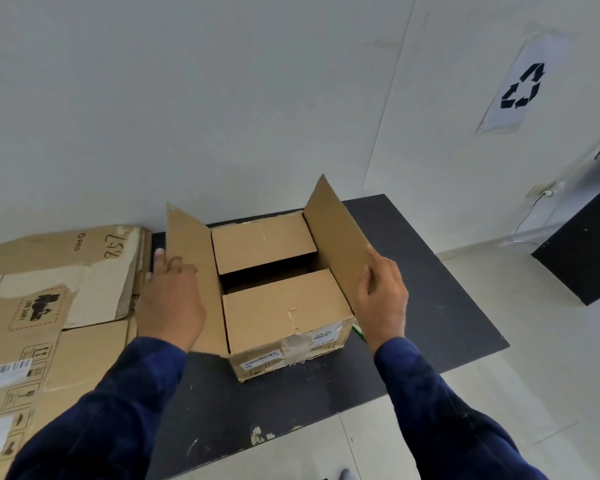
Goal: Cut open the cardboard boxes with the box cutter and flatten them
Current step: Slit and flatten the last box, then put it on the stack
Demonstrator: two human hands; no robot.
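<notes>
A brown cardboard box (284, 317) sits near the middle of a black rectangular worktop (430, 306), its near side carrying white labels and torn clear tape (298, 346). Both long top flaps stand raised: the left hand (170, 299) grips the outer edge of the left long flap (191, 244), fingers on either side of it, and the right hand (383, 299) grips the edge of the right long flap (336, 230), thumb on its inner face. The two short inner flaps (262, 242) lie folded down with a dark gap between them. Both arms are in dark blue sleeves (118, 410). Just left of the worktop, touching its edge, lies a pile of flattened brown cardboard sheets (59, 306) with printed handling marks. A small green thing (359, 332) peeks out by the box's right near corner, too hidden to identify. On the pale wall (187, 98) hangs a white paper sheet with a black recycling symbol (522, 86); below it a wall socket (542, 191) feeds a white cable (527, 220), beside a black cabinet (586, 251) on the pale tiled floor (499, 393)
</notes>
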